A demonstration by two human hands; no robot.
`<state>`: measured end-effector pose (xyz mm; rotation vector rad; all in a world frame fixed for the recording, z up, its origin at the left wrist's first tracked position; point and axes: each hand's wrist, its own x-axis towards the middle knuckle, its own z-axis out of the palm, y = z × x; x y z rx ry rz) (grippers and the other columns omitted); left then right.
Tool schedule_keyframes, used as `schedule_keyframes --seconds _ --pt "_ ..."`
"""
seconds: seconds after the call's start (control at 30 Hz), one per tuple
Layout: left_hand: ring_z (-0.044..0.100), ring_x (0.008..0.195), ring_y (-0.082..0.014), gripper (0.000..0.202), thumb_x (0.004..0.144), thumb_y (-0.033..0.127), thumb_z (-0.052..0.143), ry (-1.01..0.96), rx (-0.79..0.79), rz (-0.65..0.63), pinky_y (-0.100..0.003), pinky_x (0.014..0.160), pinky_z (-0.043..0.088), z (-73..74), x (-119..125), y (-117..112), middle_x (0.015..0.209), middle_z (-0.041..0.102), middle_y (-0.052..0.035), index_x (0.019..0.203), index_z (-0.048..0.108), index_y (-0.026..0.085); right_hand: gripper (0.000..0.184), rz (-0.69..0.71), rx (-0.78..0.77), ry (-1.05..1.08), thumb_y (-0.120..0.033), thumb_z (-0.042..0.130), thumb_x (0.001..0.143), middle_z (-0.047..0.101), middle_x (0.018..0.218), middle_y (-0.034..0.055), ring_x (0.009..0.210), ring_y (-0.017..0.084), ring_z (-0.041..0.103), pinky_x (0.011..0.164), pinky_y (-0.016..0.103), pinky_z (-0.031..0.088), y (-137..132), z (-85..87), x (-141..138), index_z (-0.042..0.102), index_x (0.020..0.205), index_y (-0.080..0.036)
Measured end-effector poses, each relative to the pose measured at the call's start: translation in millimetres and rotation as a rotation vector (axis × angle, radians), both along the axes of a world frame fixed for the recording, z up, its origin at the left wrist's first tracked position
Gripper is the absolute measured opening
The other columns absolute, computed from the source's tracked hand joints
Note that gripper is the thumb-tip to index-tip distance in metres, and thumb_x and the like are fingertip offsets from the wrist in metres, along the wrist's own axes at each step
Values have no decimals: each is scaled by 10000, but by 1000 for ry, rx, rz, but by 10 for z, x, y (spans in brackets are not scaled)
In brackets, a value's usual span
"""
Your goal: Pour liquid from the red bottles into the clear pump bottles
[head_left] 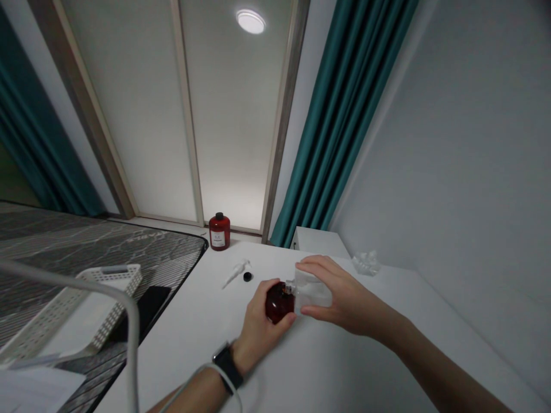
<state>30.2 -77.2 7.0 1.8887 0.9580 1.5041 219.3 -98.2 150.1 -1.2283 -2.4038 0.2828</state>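
Observation:
My left hand [266, 312] is wrapped round a dark red-brown bottle [279, 303] that has no cap on it. In my right hand [336, 292] is a clear bottle [313, 291], tipped on its side with its neck at the mouth of the red-brown one. Whether liquid passes between them I cannot tell. On the white table beyond my left hand lie a white pump dispenser top [236, 272] and a small black cap [247, 276]. A red bottle [219, 232] with a black cap and a white label stands upright at the far edge.
Crumpled clear plastic [365, 263] sits at the table's right back edge, near a white cabinet [321, 241]. To the left, a white perforated basket [114, 298] and a black flat object [148, 307] rest on a grey patterned surface. A pale curved tube [132, 338] crosses the lower left.

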Motion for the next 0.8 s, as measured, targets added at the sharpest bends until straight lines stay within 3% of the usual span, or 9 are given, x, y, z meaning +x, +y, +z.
schedule_keyframes --seconds 0.8 --pt "649 1019 -261 511 758 299 677 -30 -35 25 -420 906 543 17 23 -11 1140 649 -104 1228 511 187 622 -24 -60 13 -255 764 774 539 1356 110 1278 267 529 1117 477 436 9 64 -32 529 1349 -237"
